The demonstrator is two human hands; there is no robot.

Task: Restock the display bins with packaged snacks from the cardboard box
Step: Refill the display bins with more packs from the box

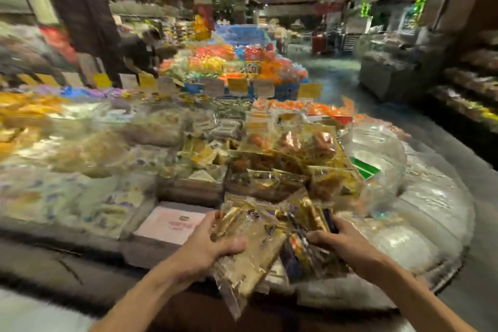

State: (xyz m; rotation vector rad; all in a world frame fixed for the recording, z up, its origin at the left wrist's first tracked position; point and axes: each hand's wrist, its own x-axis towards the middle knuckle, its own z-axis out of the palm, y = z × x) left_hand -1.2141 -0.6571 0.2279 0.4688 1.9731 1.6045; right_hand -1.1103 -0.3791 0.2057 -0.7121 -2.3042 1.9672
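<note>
I hold a bundle of snack packets (256, 240) between my two hands, just in front of the display bins (194, 188). My left hand (207, 245) grips its left side, with the thumb lying on top. My right hand (342, 240) has its fingers curled around the right side. Golden packets (283, 167) fill the nearest bin. A pink card (172, 224) lies just beside my left hand. The picture is blurred.

No legible txt: yellow price tags (237, 84) far, pink card (172, 224) near left, snack packs (256, 250) near, all too blurred.
</note>
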